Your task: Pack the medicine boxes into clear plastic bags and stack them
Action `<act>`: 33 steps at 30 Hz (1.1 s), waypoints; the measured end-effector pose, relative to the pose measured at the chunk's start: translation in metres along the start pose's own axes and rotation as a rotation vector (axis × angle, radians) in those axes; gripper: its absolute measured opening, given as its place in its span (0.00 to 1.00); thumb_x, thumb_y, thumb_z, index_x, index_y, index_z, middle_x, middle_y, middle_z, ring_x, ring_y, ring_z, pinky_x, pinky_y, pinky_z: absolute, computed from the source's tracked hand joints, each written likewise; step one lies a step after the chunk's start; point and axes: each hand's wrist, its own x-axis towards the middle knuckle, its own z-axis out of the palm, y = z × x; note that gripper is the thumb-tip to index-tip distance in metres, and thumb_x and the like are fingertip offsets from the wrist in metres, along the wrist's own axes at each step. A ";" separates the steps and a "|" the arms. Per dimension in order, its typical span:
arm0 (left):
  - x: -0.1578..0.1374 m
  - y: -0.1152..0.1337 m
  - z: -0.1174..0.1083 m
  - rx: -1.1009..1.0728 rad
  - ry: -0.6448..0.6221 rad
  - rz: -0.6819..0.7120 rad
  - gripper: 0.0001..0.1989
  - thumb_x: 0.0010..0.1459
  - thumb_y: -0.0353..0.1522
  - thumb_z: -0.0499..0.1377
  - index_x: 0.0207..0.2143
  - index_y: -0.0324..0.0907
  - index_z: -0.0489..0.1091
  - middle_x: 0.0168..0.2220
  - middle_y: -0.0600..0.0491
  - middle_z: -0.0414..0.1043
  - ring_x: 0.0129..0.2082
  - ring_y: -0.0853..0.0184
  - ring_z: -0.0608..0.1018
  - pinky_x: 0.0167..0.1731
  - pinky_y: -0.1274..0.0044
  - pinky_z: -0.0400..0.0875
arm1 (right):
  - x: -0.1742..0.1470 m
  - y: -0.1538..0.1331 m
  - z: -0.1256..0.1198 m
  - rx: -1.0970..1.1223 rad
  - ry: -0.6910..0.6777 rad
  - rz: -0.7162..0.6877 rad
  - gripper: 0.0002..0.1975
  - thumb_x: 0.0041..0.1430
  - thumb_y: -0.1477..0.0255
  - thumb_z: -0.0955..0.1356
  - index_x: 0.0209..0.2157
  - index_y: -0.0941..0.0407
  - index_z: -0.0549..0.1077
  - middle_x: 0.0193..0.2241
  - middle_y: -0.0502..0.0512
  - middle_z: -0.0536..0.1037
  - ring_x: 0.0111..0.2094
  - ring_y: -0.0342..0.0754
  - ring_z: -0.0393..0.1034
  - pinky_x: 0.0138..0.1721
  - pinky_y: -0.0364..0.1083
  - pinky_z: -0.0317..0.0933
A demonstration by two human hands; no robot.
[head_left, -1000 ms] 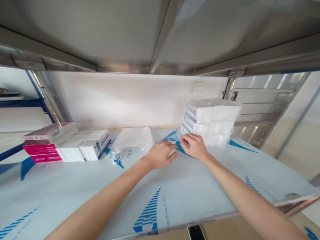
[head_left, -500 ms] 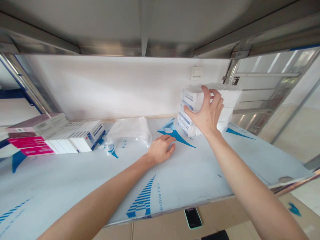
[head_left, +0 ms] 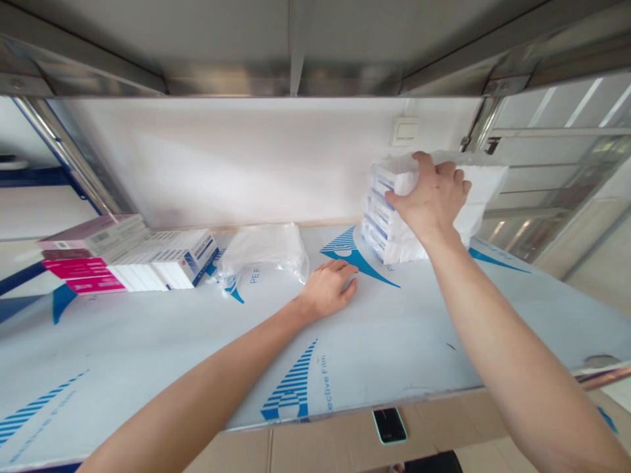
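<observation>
On the right of the film-covered shelf (head_left: 394, 341) stands a clear-plastic-wrapped bundle of white tissue packs (head_left: 387, 213) with blue printing on their ends. My right hand (head_left: 436, 197) is spread over its front and top, thumb on the near left side and fingers bent over the upper part; it grips the bundle. My left hand (head_left: 329, 289) lies palm down on the shelf, empty, fingers loosely stretched out. Just left of it is a flat white item in clear plastic (head_left: 266, 249), whose kind I cannot make out.
White boxes (head_left: 177, 256) and pink boxes (head_left: 83, 269) are stacked at the left. A metal shelf (head_left: 221, 46) hangs overhead, with a post (head_left: 483, 125) behind the bundle. A wall switch (head_left: 405, 131) is on the back wall. Below the front edge lies a phone (head_left: 389, 426) on cardboard.
The view has shifted, so the scene sits farther right and slightly higher. My right hand stays on the bundle, its fingers a little farther across the top. My left hand rests in the same place.
</observation>
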 end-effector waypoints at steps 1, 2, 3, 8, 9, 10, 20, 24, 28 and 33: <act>0.000 0.000 0.000 0.002 0.001 0.000 0.16 0.67 0.34 0.50 0.52 0.44 0.71 0.53 0.48 0.74 0.54 0.57 0.76 0.55 0.65 0.71 | -0.001 -0.001 0.000 0.011 -0.015 -0.002 0.37 0.45 0.63 0.74 0.58 0.55 0.67 0.45 0.65 0.70 0.45 0.63 0.66 0.48 0.65 0.57; 0.000 0.000 0.001 0.004 0.001 0.000 0.16 0.67 0.34 0.50 0.53 0.44 0.70 0.54 0.48 0.74 0.54 0.57 0.76 0.55 0.65 0.72 | -0.003 -0.002 -0.001 0.033 -0.022 -0.004 0.36 0.46 0.64 0.74 0.58 0.54 0.67 0.45 0.64 0.70 0.44 0.61 0.67 0.47 0.63 0.59; 0.000 0.000 0.000 0.006 -0.001 -0.001 0.16 0.67 0.34 0.50 0.53 0.44 0.70 0.54 0.48 0.74 0.54 0.57 0.76 0.55 0.65 0.72 | -0.005 -0.003 -0.002 0.063 -0.019 -0.011 0.35 0.47 0.65 0.74 0.58 0.54 0.68 0.45 0.64 0.70 0.43 0.60 0.68 0.47 0.61 0.61; -0.003 -0.001 -0.026 -0.038 0.195 0.056 0.18 0.67 0.33 0.50 0.58 0.45 0.64 0.55 0.48 0.72 0.56 0.59 0.74 0.59 0.66 0.69 | -0.013 0.000 -0.017 0.283 0.012 -0.192 0.28 0.49 0.64 0.73 0.53 0.53 0.70 0.48 0.63 0.69 0.50 0.61 0.67 0.49 0.59 0.65; -0.005 -0.001 -0.037 -0.060 0.311 0.069 0.19 0.67 0.33 0.50 0.60 0.45 0.62 0.56 0.47 0.71 0.57 0.60 0.73 0.59 0.66 0.68 | -0.013 0.000 -0.022 0.361 -0.016 -0.248 0.28 0.49 0.63 0.74 0.52 0.53 0.70 0.49 0.62 0.69 0.51 0.61 0.67 0.49 0.58 0.66; -0.007 -0.003 -0.049 -0.067 0.439 0.074 0.21 0.67 0.34 0.51 0.61 0.44 0.60 0.58 0.46 0.68 0.59 0.60 0.70 0.60 0.65 0.67 | -0.013 0.000 -0.026 0.459 -0.060 -0.295 0.28 0.49 0.62 0.74 0.52 0.52 0.69 0.50 0.62 0.70 0.51 0.61 0.67 0.48 0.57 0.67; -0.067 -0.040 -0.125 -0.207 0.380 0.071 0.35 0.52 0.43 0.69 0.60 0.47 0.63 0.61 0.45 0.67 0.59 0.54 0.72 0.54 0.64 0.73 | -0.063 -0.033 -0.008 1.322 -0.752 -0.292 0.29 0.40 0.59 0.79 0.43 0.52 0.70 0.36 0.50 0.72 0.36 0.47 0.68 0.34 0.45 0.64; -0.079 -0.045 -0.119 -0.290 0.220 0.083 0.31 0.49 0.41 0.71 0.55 0.45 0.69 0.54 0.46 0.74 0.52 0.56 0.77 0.51 0.65 0.75 | -0.081 -0.029 -0.003 1.343 -1.045 -0.332 0.30 0.41 0.63 0.79 0.44 0.50 0.66 0.35 0.48 0.68 0.32 0.44 0.64 0.29 0.42 0.61; -0.084 -0.048 -0.108 -0.273 0.110 0.194 0.29 0.51 0.38 0.70 0.55 0.44 0.69 0.55 0.44 0.73 0.56 0.55 0.75 0.55 0.62 0.72 | -0.087 -0.021 -0.002 1.237 -1.235 -0.412 0.35 0.42 0.65 0.79 0.50 0.49 0.63 0.41 0.50 0.67 0.39 0.47 0.67 0.36 0.44 0.65; -0.091 -0.051 -0.100 -0.271 0.042 0.210 0.30 0.51 0.35 0.68 0.57 0.47 0.68 0.60 0.43 0.67 0.61 0.53 0.70 0.58 0.60 0.69 | -0.091 -0.019 0.002 1.140 -1.341 -0.463 0.49 0.38 0.59 0.80 0.61 0.47 0.60 0.52 0.55 0.66 0.56 0.55 0.63 0.54 0.52 0.62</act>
